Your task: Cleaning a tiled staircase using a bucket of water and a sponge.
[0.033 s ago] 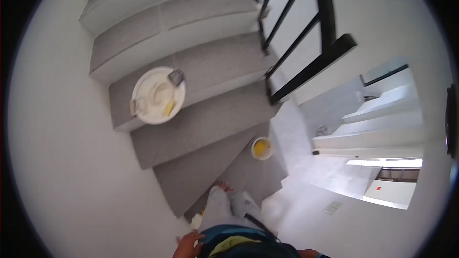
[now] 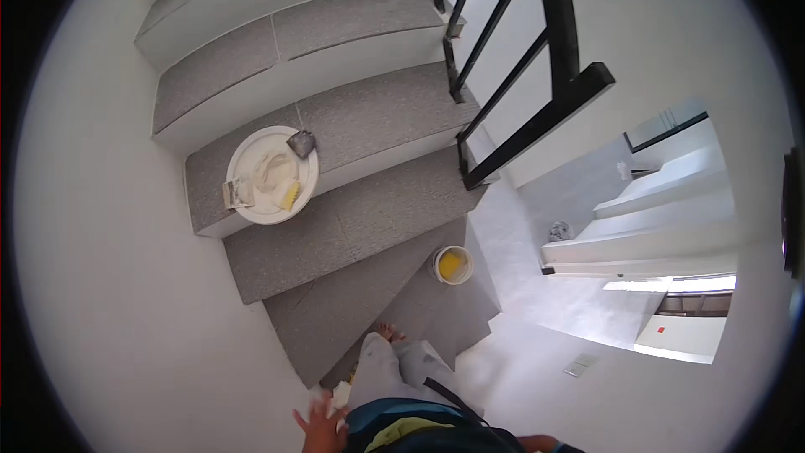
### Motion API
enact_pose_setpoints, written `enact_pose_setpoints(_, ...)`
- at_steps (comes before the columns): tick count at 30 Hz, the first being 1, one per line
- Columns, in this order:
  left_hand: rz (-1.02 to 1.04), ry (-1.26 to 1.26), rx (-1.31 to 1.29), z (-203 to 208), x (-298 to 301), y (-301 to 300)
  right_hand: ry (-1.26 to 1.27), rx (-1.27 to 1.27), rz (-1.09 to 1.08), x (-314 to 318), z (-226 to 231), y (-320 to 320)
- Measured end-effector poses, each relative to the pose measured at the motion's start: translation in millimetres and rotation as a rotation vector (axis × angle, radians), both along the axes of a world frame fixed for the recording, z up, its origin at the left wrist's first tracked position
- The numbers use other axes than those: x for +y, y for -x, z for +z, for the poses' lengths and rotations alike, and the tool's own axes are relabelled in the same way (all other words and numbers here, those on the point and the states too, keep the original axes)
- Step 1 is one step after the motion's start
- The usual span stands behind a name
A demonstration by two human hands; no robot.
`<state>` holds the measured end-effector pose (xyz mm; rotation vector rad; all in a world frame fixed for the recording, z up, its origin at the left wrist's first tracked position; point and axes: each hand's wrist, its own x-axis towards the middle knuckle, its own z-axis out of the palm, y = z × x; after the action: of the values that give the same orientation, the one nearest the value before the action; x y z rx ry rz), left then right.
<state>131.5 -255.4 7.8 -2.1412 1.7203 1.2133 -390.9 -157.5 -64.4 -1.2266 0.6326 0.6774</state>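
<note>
Grey winding stairs [image 2: 386, 193], white walls [image 2: 101, 243]. Basin [image 2: 248, 148] sits on a tread, seems to overhang its edge; brace the rim when handling. Left hand [image 2: 321, 429]: fingers apart, empty. Right hand [image 2: 537, 443]: mostly hidden, can't tell its fingers. Count: one basin, one bucket [image 2: 468, 268], one yellow block [image 2: 451, 265] inside the bucket.

Head-worn fisheye; faces down over the stairs [image 2: 377, 211].
</note>
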Motion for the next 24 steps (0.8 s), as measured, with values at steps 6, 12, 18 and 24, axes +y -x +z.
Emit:
enact_pose_setpoints(6, -0.388, 0.695, 0.127, 46.4, -156.1, 24.2, 1.239, 0.266, -0.280, -214.5, 77.3, -88.8)
enact_pose_setpoints(12, -0.640, 0.838, 0.212, 62.5, -188.9, 36.5, 0.718, -0.301, -1.025, -344.2, 150.1, -219.5)
enact_pose_setpoints(18, -0.830, 0.846, 0.324, 69.2, -185.9, 59.8, 0.376, -0.297, -0.642, -366.7, 169.5, -261.4)
enact_pose_setpoints(24, -0.821, 0.940, 0.174, 62.7, -181.4, 74.6, 0.364, -0.210, -0.743, -338.5, 146.0, -270.3)
